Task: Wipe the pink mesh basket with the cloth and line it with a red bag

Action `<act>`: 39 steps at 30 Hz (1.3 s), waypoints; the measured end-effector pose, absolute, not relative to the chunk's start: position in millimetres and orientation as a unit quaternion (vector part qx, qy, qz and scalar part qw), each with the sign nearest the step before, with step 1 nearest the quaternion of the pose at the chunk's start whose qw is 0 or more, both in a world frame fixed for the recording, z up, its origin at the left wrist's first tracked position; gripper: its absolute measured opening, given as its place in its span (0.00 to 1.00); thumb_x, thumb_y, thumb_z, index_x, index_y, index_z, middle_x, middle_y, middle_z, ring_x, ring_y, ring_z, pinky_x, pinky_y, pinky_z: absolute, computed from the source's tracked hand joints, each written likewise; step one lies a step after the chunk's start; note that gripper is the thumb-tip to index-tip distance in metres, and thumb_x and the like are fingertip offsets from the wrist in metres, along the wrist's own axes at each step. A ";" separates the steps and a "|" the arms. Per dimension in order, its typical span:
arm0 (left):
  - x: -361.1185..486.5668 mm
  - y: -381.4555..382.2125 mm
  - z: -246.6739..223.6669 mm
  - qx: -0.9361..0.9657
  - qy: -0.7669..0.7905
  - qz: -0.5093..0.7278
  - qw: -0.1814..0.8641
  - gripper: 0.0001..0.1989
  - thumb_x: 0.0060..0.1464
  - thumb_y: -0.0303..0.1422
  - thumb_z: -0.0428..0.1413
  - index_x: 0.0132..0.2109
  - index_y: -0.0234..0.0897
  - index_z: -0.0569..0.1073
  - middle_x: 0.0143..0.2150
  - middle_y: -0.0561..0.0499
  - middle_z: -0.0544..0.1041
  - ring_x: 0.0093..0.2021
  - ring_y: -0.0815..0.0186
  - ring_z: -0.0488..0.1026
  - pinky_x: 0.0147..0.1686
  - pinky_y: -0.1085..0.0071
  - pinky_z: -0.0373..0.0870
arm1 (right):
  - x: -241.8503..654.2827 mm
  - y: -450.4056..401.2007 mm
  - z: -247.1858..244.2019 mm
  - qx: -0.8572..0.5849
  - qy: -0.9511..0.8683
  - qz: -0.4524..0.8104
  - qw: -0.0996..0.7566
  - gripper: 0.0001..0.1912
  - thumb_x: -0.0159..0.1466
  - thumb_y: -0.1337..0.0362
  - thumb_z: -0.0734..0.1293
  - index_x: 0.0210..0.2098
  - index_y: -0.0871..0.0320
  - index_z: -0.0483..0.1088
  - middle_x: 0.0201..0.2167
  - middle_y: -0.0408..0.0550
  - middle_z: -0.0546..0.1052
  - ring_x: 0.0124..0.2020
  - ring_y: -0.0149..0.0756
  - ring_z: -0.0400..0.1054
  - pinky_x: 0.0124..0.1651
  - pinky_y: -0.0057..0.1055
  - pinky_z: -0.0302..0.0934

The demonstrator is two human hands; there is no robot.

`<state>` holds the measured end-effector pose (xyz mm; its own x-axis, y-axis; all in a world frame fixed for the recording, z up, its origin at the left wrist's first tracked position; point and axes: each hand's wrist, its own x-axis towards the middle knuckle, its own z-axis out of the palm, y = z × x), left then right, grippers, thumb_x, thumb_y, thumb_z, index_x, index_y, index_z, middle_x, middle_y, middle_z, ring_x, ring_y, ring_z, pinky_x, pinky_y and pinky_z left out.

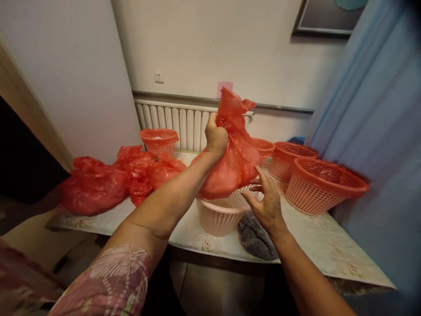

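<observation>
My left hand (217, 137) is closed round the gathered neck of a full red plastic bag (230, 169), which hangs tilted over a pale pink perforated plastic basket (219, 217). What fills the bag is hidden by the plastic. My right hand (268, 202) has its fingers spread, close to the bag's lower right side and the basket's rim; whether the fingertips touch the bag I cannot tell. A dark grey cloth (258, 237) lies on the table beside the basket, below my right hand.
Several filled red bags (95, 186) crowd the table's left side. A red-lined basket (159, 142) stands behind them, and more lined baskets (311, 193) line the right. The covered table (348, 245) meets a blue curtain (371, 109). A radiator (184, 125) is behind.
</observation>
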<state>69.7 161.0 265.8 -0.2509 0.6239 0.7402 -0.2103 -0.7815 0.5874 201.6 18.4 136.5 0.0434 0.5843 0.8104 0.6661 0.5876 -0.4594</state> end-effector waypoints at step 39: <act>5.7 151.5 169.5 0.724 0.458 0.359 0.371 0.05 0.53 0.23 0.50 0.35 0.35 0.68 0.25 0.55 0.71 0.20 0.75 0.66 0.23 0.79 0.64 | 262.4 133.5 127.3 -0.717 -0.596 -0.024 0.361 0.20 0.55 0.60 0.69 0.45 0.62 0.74 0.38 0.57 0.79 0.39 0.45 0.72 0.43 0.36 0.63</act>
